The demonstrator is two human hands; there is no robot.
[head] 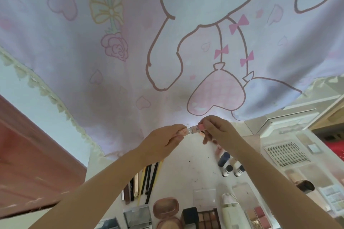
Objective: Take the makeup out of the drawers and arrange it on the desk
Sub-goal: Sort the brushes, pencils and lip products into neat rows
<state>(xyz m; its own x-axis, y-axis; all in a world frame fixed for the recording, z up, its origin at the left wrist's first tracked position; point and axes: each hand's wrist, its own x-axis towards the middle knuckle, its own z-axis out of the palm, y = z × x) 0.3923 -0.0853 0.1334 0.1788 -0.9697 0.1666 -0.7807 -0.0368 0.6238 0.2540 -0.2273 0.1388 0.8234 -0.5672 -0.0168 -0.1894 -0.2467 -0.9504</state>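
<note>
1. Progress was well advanced, as judged: pencils, small bottles, compacts and a palette already lay arranged on the desk; whether any makeup was left in the drawers could not be told.
2. Both hands held a small lip-product tube above the desk's far edge, near the curtain.
3. Left hand fingers pinched one end; right hand fingers pinched the pink end.
4. The tube's long axis ran left to right, parallel to the far edge.

Left hand and right hand grip a lip-gloss tube.
</note>
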